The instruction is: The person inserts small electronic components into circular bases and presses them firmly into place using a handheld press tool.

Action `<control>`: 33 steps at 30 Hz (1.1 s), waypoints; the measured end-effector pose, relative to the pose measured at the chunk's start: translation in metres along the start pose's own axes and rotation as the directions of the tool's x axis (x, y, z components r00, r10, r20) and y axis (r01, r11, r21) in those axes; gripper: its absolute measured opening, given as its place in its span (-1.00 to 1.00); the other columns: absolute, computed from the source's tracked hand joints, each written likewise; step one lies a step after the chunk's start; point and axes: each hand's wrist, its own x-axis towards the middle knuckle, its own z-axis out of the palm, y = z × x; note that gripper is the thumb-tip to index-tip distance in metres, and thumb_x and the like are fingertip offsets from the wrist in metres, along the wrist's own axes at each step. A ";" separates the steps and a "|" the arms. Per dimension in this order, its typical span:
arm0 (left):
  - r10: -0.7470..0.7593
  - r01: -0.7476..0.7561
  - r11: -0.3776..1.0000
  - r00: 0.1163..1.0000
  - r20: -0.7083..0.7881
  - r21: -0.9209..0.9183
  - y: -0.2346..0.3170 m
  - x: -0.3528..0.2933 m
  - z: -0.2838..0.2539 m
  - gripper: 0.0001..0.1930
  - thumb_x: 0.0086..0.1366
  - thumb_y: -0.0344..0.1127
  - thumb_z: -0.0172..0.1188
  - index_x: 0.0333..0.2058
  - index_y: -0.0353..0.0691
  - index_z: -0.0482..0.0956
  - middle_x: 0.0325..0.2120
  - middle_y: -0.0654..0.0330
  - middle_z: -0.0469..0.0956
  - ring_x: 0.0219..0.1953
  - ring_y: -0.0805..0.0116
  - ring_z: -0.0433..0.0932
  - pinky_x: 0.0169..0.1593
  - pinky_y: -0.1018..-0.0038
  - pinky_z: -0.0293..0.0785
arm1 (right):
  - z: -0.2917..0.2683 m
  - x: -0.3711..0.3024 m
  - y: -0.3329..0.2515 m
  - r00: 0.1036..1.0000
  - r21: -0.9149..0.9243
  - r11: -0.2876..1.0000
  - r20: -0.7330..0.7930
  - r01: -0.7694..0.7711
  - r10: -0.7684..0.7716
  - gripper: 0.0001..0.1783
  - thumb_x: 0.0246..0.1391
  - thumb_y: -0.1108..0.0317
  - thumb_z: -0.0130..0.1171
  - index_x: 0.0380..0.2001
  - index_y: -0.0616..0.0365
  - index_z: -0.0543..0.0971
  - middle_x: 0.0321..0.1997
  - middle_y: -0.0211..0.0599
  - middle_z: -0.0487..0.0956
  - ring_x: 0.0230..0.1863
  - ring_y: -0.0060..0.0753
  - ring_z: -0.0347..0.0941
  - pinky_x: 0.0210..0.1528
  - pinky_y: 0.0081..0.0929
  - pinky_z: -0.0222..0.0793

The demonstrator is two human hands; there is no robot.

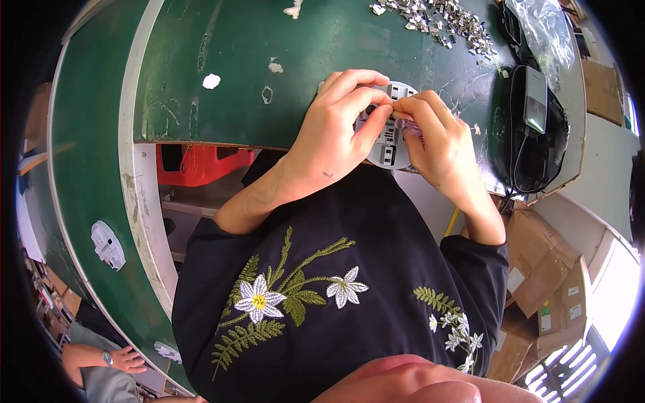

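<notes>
A round grey plastic piece with several slots and raised blocks (pixel 388 156) lies at the near edge of the green table, partly hidden by both hands. My left hand (pixel 339 117) is over its left side, thumb and index finger pinched together; what they hold, if anything, is hidden. Against those fingertips, my right hand (pixel 437 138) is closed around a small tool with a translucent purple handle (pixel 405 125). The tool's working end cannot be made out.
Small metal pieces (pixel 450 23) are heaped at the far right, near a clear plastic bag (pixel 544 33). A black case with a corded grey device (pixel 535 101) sits at right. A red crate (pixel 201 168) is under the table. Another person's hand (pixel 127 361) rests lower left, beyond a round white part (pixel 107 245).
</notes>
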 end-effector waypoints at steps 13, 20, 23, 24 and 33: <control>0.046 -0.046 0.999 0.999 -0.014 0.017 -0.003 0.011 0.002 -0.85 0.13 -0.58 0.26 -0.28 -0.34 0.61 -0.08 0.17 0.55 -0.15 0.30 0.51 -0.10 0.49 0.45 | -0.016 0.010 0.013 0.972 0.277 0.931 0.056 -0.236 0.230 -0.87 -0.04 0.58 0.27 -0.34 0.28 0.65 -0.44 -0.34 0.56 -0.62 -0.57 0.33 -0.63 -0.65 0.19; 0.236 -0.252 0.945 0.967 0.097 0.210 -0.006 0.020 0.006 -0.83 0.06 -0.62 0.26 -0.33 -0.31 0.59 -0.17 0.22 0.54 -0.29 0.34 0.47 -0.22 0.52 0.43 | -0.029 0.015 0.007 0.855 0.564 0.712 -0.020 -0.417 0.517 -0.87 0.05 0.56 0.24 -0.30 0.28 0.69 -0.56 -0.45 0.56 -0.66 -0.74 0.27 -0.61 -0.81 0.08; 0.261 -0.287 0.917 0.957 0.125 0.277 -0.009 0.023 0.004 -0.83 0.04 -0.63 0.26 -0.35 -0.30 0.58 -0.19 0.24 0.53 -0.33 0.35 0.45 -0.26 0.53 0.42 | -0.023 0.019 0.004 0.853 0.625 0.686 -0.061 -0.372 0.518 -0.87 0.03 0.53 0.25 -0.31 0.25 0.70 -0.62 -0.48 0.54 -0.68 -0.75 0.22 -0.62 -0.80 0.06; 0.266 -0.293 0.914 0.955 0.132 0.279 -0.009 0.023 0.003 -0.82 0.04 -0.64 0.25 -0.34 -0.30 0.58 -0.19 0.24 0.53 -0.33 0.35 0.45 -0.26 0.54 0.42 | -0.022 0.021 0.002 0.852 0.632 0.684 -0.072 -0.364 0.519 -0.91 0.04 0.52 0.24 -0.35 0.24 0.69 -0.62 -0.47 0.53 -0.68 -0.74 0.22 -0.63 -0.80 0.05; 0.203 -0.259 0.937 0.950 0.238 0.234 -0.018 0.027 -0.013 -0.77 0.03 -0.61 0.27 -0.28 -0.31 0.60 -0.15 0.22 0.53 -0.29 0.34 0.46 -0.23 0.54 0.44 | -0.018 0.038 0.021 0.893 0.914 0.388 -0.074 -0.117 0.444 -0.56 0.30 0.24 0.00 -0.70 0.09 0.40 -0.70 -0.46 0.33 -0.71 -0.63 0.09 -0.64 -0.69 0.04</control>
